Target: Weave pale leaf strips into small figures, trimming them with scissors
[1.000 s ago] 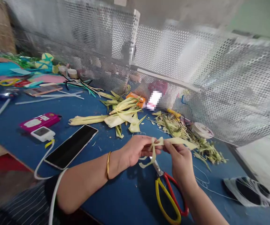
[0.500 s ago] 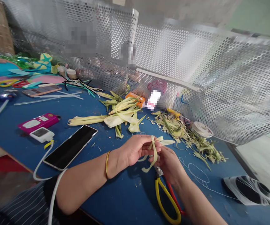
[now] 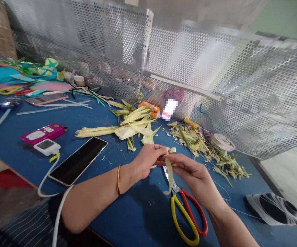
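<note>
"What fills the scene?"

"A blue bench, with a perforated metal screen standing along its far edge."

"And on it?"

"Pale corn husks lie in a loose pile toward the far edge, near the middle. To their right, a heap of shredded husk scraps trails toward the right edge."

"Anything closer in?"

"A dark-screened phone rests toward the near left edge. Scissors with one yellow and one red handle lie with the handles toward the near edge, the blades running up under the hands."

"The hands themselves?"

"They meet above the bench, between the husk pile and the near edge. The left hand is pinched, thumb against fingers, on the work. The right hand reaches in with bent fingers, its tips against the left's; whether it grips cannot be told."

"What lies off to the side?"

"A dark spool wound with white thread, by the right edge."

"And the smallest piece?"

"A narrow husk strip, caught at the left fingertips. One tail hangs in front of the right fingers, above the scissor blades; the knot-like upper part is partly hidden."
</note>
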`<state>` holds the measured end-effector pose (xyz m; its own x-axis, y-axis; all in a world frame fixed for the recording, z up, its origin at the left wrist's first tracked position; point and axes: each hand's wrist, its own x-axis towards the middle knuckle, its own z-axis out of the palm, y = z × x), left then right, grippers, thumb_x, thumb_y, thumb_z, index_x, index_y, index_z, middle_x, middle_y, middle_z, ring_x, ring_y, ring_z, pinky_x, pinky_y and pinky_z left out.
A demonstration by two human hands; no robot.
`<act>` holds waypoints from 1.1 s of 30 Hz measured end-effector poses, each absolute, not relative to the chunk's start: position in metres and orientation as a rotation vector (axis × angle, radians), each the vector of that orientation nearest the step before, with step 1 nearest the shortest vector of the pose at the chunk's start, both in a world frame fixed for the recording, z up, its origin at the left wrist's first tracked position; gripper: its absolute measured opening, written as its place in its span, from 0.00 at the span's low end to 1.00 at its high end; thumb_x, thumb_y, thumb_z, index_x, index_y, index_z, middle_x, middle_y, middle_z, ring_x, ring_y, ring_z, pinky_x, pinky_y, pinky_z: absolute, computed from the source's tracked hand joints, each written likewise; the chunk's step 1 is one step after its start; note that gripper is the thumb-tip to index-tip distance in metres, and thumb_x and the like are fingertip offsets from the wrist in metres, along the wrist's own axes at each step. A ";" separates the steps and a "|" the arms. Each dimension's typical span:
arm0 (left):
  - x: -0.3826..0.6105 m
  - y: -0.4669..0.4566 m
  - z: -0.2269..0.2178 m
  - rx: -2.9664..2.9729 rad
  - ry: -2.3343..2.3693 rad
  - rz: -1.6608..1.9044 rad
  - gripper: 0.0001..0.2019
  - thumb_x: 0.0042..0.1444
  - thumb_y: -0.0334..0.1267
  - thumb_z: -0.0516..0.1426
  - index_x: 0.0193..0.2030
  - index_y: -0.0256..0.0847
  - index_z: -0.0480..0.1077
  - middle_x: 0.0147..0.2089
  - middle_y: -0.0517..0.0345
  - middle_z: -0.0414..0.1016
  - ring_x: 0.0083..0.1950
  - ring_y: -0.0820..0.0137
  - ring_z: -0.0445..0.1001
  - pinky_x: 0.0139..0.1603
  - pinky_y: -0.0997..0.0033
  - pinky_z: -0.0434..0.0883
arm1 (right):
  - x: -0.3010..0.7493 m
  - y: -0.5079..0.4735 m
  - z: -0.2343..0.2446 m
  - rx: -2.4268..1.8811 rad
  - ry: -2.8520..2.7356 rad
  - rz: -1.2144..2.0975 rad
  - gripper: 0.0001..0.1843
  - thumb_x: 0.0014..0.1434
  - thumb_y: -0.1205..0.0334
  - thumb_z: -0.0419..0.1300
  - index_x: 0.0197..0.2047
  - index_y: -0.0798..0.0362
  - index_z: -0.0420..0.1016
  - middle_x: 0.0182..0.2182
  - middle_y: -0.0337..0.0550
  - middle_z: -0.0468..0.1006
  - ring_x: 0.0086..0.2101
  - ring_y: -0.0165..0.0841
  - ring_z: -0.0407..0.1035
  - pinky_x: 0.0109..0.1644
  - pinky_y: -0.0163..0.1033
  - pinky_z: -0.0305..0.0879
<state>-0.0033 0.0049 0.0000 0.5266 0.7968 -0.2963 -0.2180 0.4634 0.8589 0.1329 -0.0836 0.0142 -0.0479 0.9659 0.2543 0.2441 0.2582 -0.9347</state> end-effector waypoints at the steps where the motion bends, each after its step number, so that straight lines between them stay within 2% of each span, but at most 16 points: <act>1: -0.003 0.004 -0.001 0.894 0.772 0.706 0.06 0.50 0.36 0.63 0.28 0.35 0.76 0.23 0.62 0.70 0.25 0.77 0.67 0.33 0.73 0.69 | 0.132 -0.084 0.015 -1.177 -1.605 0.828 0.10 0.61 0.65 0.61 0.44 0.46 0.80 0.41 0.42 0.81 0.42 0.35 0.75 0.48 0.39 0.70; 4: -0.003 0.003 -0.001 0.945 0.739 0.688 0.09 0.47 0.40 0.65 0.26 0.35 0.75 0.22 0.64 0.67 0.23 0.79 0.64 0.33 0.74 0.68 | 0.130 -0.085 0.015 -1.218 -1.795 0.552 0.09 0.63 0.68 0.58 0.40 0.47 0.79 0.38 0.42 0.79 0.41 0.33 0.74 0.46 0.37 0.69; 7: -0.004 0.000 0.000 0.969 0.697 0.605 0.13 0.46 0.45 0.67 0.27 0.35 0.74 0.25 0.59 0.74 0.26 0.76 0.71 0.35 0.72 0.70 | 0.131 -0.085 0.013 -1.301 -1.738 0.225 0.08 0.63 0.68 0.56 0.36 0.49 0.76 0.35 0.42 0.76 0.38 0.33 0.72 0.43 0.37 0.67; 9: -0.006 -0.002 0.001 1.009 0.653 0.521 0.16 0.45 0.48 0.67 0.28 0.35 0.75 0.28 0.54 0.77 0.30 0.71 0.76 0.37 0.70 0.72 | 0.134 -0.084 0.010 -1.389 -1.585 0.125 0.06 0.62 0.65 0.57 0.34 0.49 0.74 0.33 0.42 0.75 0.35 0.33 0.70 0.40 0.37 0.66; 14: -0.007 -0.004 0.003 1.086 0.608 0.389 0.15 0.48 0.48 0.65 0.28 0.36 0.76 0.29 0.51 0.79 0.31 0.69 0.78 0.36 0.71 0.72 | 0.141 -0.076 0.002 -1.630 -1.311 0.419 0.08 0.59 0.59 0.57 0.29 0.50 0.69 0.22 0.35 0.71 0.25 0.30 0.62 0.29 0.34 0.58; 22: -0.006 -0.005 0.004 1.122 0.687 0.368 0.14 0.45 0.46 0.66 0.25 0.36 0.74 0.26 0.57 0.75 0.27 0.72 0.73 0.35 0.71 0.70 | 0.139 -0.070 -0.006 -1.785 -1.317 0.502 0.09 0.57 0.60 0.53 0.26 0.49 0.66 0.17 0.32 0.67 0.21 0.29 0.59 0.25 0.34 0.51; 28: -0.005 -0.005 0.006 1.115 0.773 0.398 0.08 0.45 0.39 0.64 0.25 0.36 0.74 0.24 0.59 0.73 0.26 0.73 0.72 0.33 0.71 0.70 | 0.139 -0.062 -0.016 -1.614 -1.173 0.712 0.09 0.52 0.59 0.57 0.23 0.51 0.68 0.19 0.33 0.66 0.23 0.29 0.58 0.27 0.33 0.55; 33: -0.008 -0.003 0.004 1.111 0.687 0.354 0.14 0.45 0.44 0.65 0.22 0.36 0.71 0.23 0.58 0.72 0.23 0.75 0.68 0.28 0.72 0.68 | 0.139 -0.060 -0.021 -1.499 -1.115 0.848 0.09 0.53 0.57 0.60 0.24 0.51 0.69 0.18 0.34 0.70 0.22 0.29 0.61 0.27 0.34 0.57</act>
